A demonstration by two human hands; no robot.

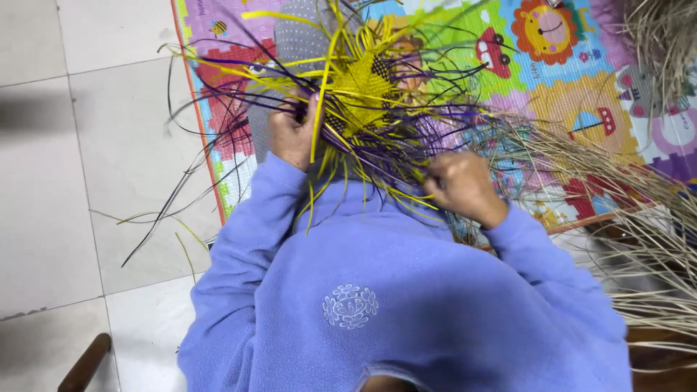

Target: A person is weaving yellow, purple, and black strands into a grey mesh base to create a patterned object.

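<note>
A: What've you got under you, off to the side?

B: You're over a colourful play mat (552,72), cartoon prints on it: a lion face (546,27) top right, a red car (492,48) just left of it, a red mushroom (604,120) lower down. Mat's orange edge runs along the white floor tiles (87,145) on your left.

A: Anything else nr the mat?

B: Dry straw bundle (639,210) fans across the mat's right side & off it. More pale straw (664,36) hangs in the top right corner. Brown wooden piece (86,363) pokes in bottom left, over the tiles. You're in a lilac fleece top (392,290) w/ a white flower emblem (350,305).
</note>
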